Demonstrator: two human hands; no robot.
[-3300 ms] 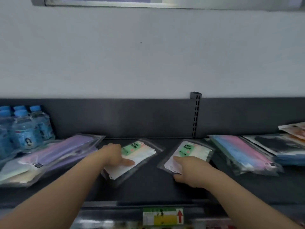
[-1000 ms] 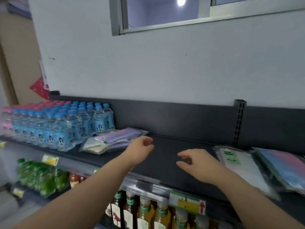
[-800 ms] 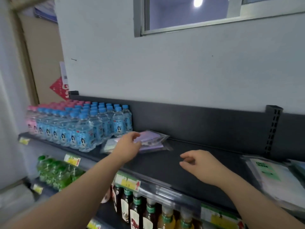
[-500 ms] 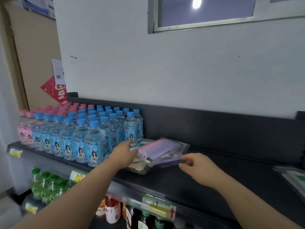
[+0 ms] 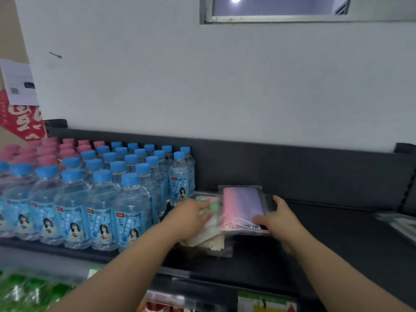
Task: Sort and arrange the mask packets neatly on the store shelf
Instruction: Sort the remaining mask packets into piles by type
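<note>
Top shelf [image 5: 337,242]: dark, matte. Two mask packets lie just R of the water bottles [image 5: 101,199], toward the shelf front.

Pink-purple packet [image 5: 242,206]:
- Clear plastic sleeve. Masks inside shade from pink (L) to lilac (R), w/ white ear loops showing at the near end.
- It overlaps the R part of the lower packet, and its near end looks a bit raised.
- Black "10" is printed at the near edge. The rest of that strip is too small to read.

Lower packet [image 5: 208,238]:
- Clear sleeve w/ pale cream/white masks.
- A green patch sits toward the far end, partly under the L hand. No writing on it is legible.

Hands:
- R hand [image 5: 280,220] grasps the pink-purple packet at its R side, thumb across the near face and fingers along the R edge.
- L hand [image 5: 191,218] lies palm-down on the lower packet, fingers loose, not clenched.

Third packet [image 5: 399,224]: at the far R edge of frame, well apart, w/ a green mark. Its text is unreadable.

Other labels:
- Bottles have blue caps in the near block and pink caps at back-L. Their blue labels carry a red tab, white print and a small figure, but the wording is blurred.
- Red sign [image 5: 21,120] at L has white characters, not legible.
- Shelf-edge tag [image 5: 266,304] is yellow/green w/ a red arrow.
</note>
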